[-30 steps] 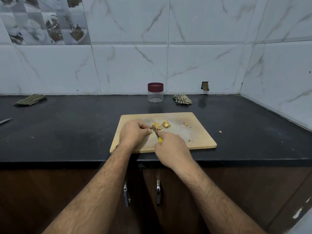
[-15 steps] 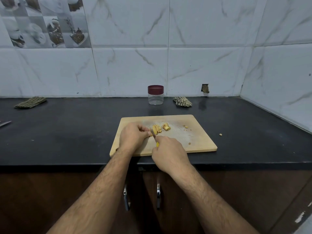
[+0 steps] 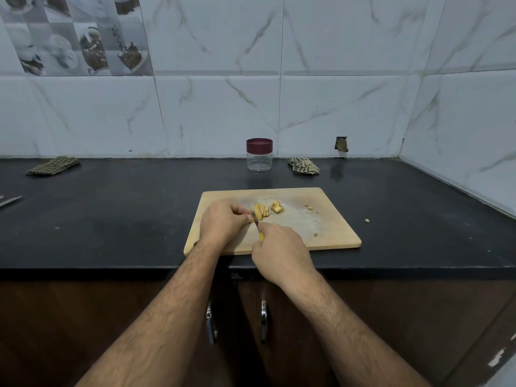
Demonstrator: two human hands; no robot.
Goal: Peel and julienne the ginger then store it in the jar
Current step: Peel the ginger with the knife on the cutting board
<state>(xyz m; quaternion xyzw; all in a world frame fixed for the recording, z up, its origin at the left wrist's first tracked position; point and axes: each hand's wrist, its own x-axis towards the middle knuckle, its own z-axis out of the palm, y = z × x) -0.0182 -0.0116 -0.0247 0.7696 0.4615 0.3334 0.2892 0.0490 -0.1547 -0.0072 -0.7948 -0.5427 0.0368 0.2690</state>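
A wooden cutting board (image 3: 329, 233) lies at the counter's front edge. On it sit a fan of yellow ginger slices (image 3: 262, 211) and a small ginger chunk (image 3: 277, 207). My left hand (image 3: 222, 223) curls its fingers round the ginger piece just left of the slices; that piece is mostly hidden. My right hand (image 3: 280, 248) grips a small knife (image 3: 256, 223) with a yellow handle, its blade down beside my left fingertips. A clear jar (image 3: 259, 155) with a maroon lid stands by the back wall, lid on.
Ginger scraps (image 3: 308, 208) lie on the board's right part and one bit (image 3: 367, 220) on the black counter. Folded cloths lie at the back left (image 3: 53, 166) and back right (image 3: 303, 166). A metal utensil (image 3: 9, 201) pokes in at the left edge.
My right hand and the knife have shifted slightly left toward my left fingers along the ginger. The camera has tilted a little. The slices stay in place.
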